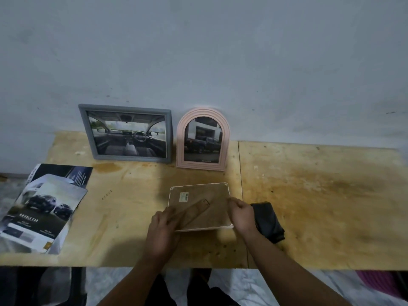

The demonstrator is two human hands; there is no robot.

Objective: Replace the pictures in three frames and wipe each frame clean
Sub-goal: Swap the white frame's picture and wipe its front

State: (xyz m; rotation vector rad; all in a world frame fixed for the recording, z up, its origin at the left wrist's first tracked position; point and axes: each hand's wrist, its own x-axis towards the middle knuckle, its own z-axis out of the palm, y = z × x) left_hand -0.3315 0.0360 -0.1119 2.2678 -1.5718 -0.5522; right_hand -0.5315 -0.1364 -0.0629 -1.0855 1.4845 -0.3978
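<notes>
- I had the third frame (pixel 198 206) face-down at the lower centre of the picture, its brown backing board up and its near edge tipped off the plywood table (pixel 309 195), so the back was reachable.
- My left hand (pixel 162 230) gripped the frame's lower-left corner, fingers curled and clamped on the edge beside the fold-out stand strut (pixel 194 210); I judged this steadied the frame.
- My right hand (pixel 241 214) pinched the right edge, fingers closed on it, likely to work the backing loose or press it home; I could not tell which.
- The grey rectangular frame (pixel 125 133) and the pink arched frame (pixel 203 140) leaned upright against the wall (pixel 198 51) at centre, side by side, each showing a car picture, so I took them as finished or waiting.
- A dark folded cloth (pixel 268 221) lay just right of my right hand, within reach for wiping.
- Car brochures (pixel 44 208) were stacked at the left edge, overhanging the table, probably the source of replacement pictures.
- The sticker (pixel 184 197) on the backing was too blurred to read.
</notes>
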